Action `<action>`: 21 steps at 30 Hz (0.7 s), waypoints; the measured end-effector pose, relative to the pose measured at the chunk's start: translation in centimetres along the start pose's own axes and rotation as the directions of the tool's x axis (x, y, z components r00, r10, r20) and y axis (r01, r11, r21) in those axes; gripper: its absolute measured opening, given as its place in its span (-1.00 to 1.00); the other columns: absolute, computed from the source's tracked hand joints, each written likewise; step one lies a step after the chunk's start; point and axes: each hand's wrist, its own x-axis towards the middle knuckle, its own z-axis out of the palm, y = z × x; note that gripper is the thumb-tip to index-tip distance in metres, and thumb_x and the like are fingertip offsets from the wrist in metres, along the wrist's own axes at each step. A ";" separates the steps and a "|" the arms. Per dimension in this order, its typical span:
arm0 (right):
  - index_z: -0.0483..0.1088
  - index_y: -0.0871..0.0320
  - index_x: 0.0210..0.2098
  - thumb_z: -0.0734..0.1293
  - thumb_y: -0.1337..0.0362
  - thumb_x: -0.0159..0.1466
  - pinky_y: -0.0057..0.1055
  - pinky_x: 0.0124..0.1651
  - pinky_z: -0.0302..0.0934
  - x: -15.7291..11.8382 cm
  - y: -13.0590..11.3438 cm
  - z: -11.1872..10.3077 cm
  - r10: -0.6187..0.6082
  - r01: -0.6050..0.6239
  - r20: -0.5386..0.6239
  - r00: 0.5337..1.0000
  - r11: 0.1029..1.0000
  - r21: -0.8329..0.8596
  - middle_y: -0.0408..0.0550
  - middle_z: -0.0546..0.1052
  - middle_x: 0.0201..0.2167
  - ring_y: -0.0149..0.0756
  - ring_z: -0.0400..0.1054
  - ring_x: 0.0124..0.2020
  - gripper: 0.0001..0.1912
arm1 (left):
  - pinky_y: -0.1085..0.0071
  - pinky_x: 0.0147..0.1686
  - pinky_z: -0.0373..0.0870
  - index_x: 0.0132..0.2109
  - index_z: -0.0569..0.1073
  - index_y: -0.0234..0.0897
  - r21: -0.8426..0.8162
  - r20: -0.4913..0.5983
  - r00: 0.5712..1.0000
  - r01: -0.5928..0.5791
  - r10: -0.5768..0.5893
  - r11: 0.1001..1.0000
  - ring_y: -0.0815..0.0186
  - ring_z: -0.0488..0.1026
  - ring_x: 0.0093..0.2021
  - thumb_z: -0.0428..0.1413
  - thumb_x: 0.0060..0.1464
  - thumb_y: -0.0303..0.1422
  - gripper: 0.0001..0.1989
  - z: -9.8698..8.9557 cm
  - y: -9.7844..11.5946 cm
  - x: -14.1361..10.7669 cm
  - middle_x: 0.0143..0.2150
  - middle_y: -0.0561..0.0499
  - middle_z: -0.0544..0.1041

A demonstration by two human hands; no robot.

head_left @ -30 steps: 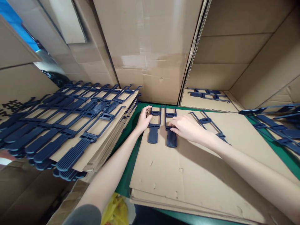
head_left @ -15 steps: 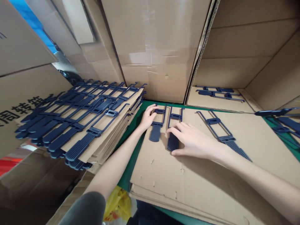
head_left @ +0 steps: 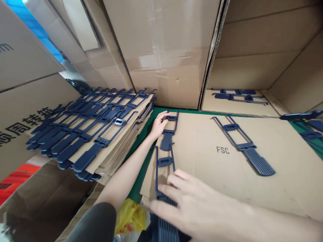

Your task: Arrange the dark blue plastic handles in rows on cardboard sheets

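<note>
My left hand (head_left: 158, 125) is at the far left corner of the cardboard sheet (head_left: 202, 134), its bent fingers closed over the side of a dark blue plastic frame with a ribbed paddle (head_left: 166, 141). My right hand (head_left: 186, 198), slightly blurred, grips a second such frame (head_left: 165, 162) around its middle. This one sticks out past the sheet's front left edge, its ribbed paddle end toward me and partly hidden by my fingers. A third frame (head_left: 246, 146) lies slantwise on the sheet to the right, untouched.
On the left, a stack of cardboard layers (head_left: 113, 164) carries several rows of the same frames. Tall cardboard boxes (head_left: 161, 50) stand behind. An open box (head_left: 252, 70) at the back right holds more frames. A yellow plastic bag (head_left: 131, 216) is below the front edge.
My right hand has pulled its frame toward me, away from beside the left-hand frame to the front edge. Printed letters on the sheet now show. My left hand has stayed in place.
</note>
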 end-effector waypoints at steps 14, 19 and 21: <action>0.16 0.22 0.16 0.22 -0.05 0.24 -0.26 -0.23 0.15 0.2 -1.0 3.6 0.077 -0.080 -0.070 0.995 0.996 -0.042 0.21 0.50 -0.23 -0.10 0.30 -0.23 -0.37 | 0.14 0.26 0.05 -0.09 0.52 -0.23 0.016 -0.007 1.000 0.002 -0.002 1.000 0.16 0.24 0.24 -0.01 0.04 -0.45 -0.69 0.0 0.0 0.0 0.16 -0.10 0.39; 0.18 0.23 0.18 0.14 -0.29 0.16 -0.18 -0.16 0.17 0.1 0.6 4.6 0.166 -0.162 -0.093 0.982 0.986 0.040 0.31 0.43 -0.02 0.00 0.27 -0.12 -0.16 | 0.14 0.26 0.05 -0.11 0.52 -0.23 0.022 -0.022 0.999 0.033 -0.033 0.999 0.18 0.26 0.23 0.02 0.10 -0.39 -0.75 0.0 0.4 0.0 0.16 -0.10 0.40; 0.17 0.25 0.20 0.12 -0.31 0.16 -0.16 -0.15 0.17 0.1 1.2 4.8 0.173 -0.168 -0.116 0.978 0.984 0.055 0.32 0.42 0.02 0.01 0.26 -0.10 -0.12 | 0.14 0.26 0.05 -0.12 0.52 -0.24 0.013 -0.029 0.999 0.043 -0.043 0.999 0.17 0.27 0.22 0.03 0.10 -0.37 -0.77 0.0 0.5 0.0 0.15 -0.10 0.40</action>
